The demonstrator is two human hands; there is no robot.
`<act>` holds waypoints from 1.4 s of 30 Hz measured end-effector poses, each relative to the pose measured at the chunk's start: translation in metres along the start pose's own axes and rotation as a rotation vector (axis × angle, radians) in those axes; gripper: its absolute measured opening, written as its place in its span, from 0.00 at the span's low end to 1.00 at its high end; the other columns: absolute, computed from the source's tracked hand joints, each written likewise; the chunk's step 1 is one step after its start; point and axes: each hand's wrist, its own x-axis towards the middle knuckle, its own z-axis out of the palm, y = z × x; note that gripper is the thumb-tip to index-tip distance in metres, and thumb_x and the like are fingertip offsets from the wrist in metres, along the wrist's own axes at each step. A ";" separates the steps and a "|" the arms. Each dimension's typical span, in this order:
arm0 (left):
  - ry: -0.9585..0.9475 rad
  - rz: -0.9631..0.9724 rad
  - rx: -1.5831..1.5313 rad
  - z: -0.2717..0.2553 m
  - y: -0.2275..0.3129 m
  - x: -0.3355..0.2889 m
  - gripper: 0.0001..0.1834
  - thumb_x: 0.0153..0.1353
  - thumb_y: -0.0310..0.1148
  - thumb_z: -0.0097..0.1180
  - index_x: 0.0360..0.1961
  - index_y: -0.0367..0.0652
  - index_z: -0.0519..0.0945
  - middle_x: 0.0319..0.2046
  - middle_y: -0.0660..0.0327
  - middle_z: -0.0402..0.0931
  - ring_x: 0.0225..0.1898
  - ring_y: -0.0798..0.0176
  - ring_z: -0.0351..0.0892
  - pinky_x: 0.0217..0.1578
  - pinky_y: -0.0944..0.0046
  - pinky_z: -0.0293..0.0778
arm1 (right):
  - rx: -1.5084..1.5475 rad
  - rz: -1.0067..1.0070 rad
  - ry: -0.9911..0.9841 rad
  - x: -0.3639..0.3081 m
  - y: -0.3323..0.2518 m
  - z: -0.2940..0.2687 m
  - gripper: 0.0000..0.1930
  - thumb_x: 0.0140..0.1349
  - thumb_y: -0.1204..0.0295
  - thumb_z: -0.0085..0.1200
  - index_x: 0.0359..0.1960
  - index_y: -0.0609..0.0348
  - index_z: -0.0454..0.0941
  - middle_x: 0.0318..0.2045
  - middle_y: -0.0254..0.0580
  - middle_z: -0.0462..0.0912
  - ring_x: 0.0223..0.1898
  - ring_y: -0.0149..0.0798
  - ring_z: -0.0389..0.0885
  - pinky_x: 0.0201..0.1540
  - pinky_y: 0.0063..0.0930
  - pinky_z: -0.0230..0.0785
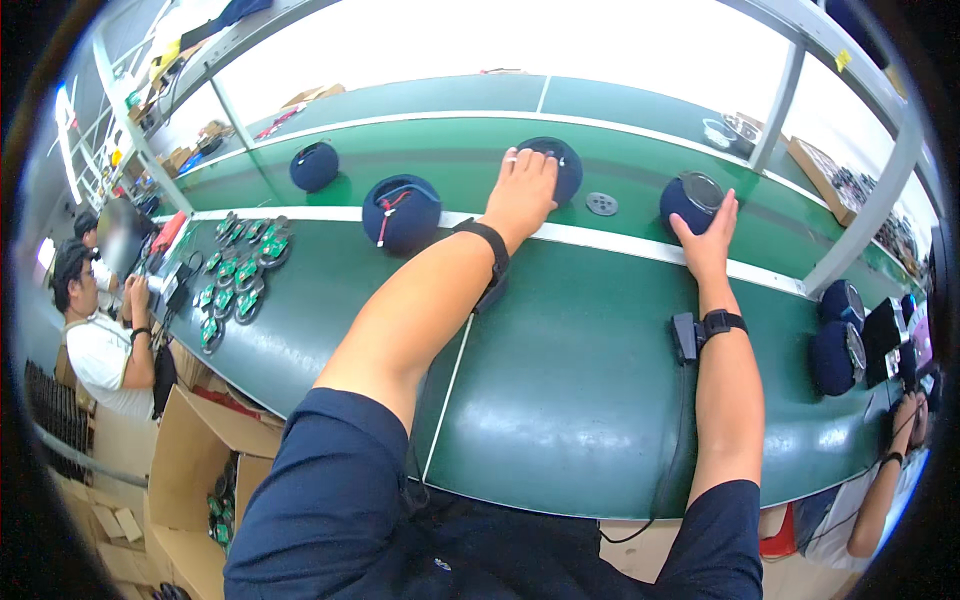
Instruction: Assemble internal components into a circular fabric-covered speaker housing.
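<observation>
My left hand (524,190) reaches far forward, its fingers curled over the left rim of a dark blue round speaker housing (570,178). Its thumb is hardly visible. Further right, my right hand (708,238) grips a second navy round speaker housing (677,200), thumb on the near side and fingers along its right. A grey round disc tops that one. Between the two lies a small grey perforated disc (601,204). Left of my left hand sits another blue housing (402,225) with red wires showing at its open top; part of a further dark housing is hidden under my left forearm.
Another blue housing (315,167) stands at the far left. Several green circuit boards on black round bases (245,272) cover the left table. Two housings with discs (832,358) stand at right. Co-workers sit at both ends. A cardboard box (195,455) stands lower left; metal posts (870,205) frame the bench.
</observation>
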 end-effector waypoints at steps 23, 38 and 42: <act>0.340 -0.010 -0.047 -0.150 -0.090 -0.125 0.26 0.64 0.46 0.66 0.60 0.45 0.80 0.60 0.50 0.78 0.68 0.43 0.73 0.72 0.38 0.61 | 0.495 -0.182 -0.734 -0.061 -0.168 -0.012 0.25 0.69 0.65 0.66 0.65 0.58 0.77 0.57 0.43 0.83 0.57 0.37 0.80 0.62 0.36 0.72; -0.126 -0.988 0.132 -0.053 -0.352 -0.119 0.46 0.60 0.45 0.74 0.76 0.55 0.65 0.72 0.45 0.63 0.75 0.35 0.63 0.66 0.29 0.69 | 1.275 0.535 -1.325 -0.094 -0.156 0.017 0.12 0.78 0.61 0.58 0.38 0.54 0.74 0.32 0.47 0.84 0.29 0.35 0.79 0.32 0.27 0.75; -0.216 -0.942 0.256 -0.035 -0.362 -0.120 0.44 0.57 0.42 0.77 0.72 0.54 0.68 0.69 0.46 0.64 0.73 0.36 0.65 0.66 0.32 0.72 | 1.312 0.629 -1.276 -0.092 -0.159 0.017 0.10 0.78 0.65 0.56 0.51 0.56 0.73 0.38 0.52 0.85 0.33 0.38 0.83 0.37 0.30 0.77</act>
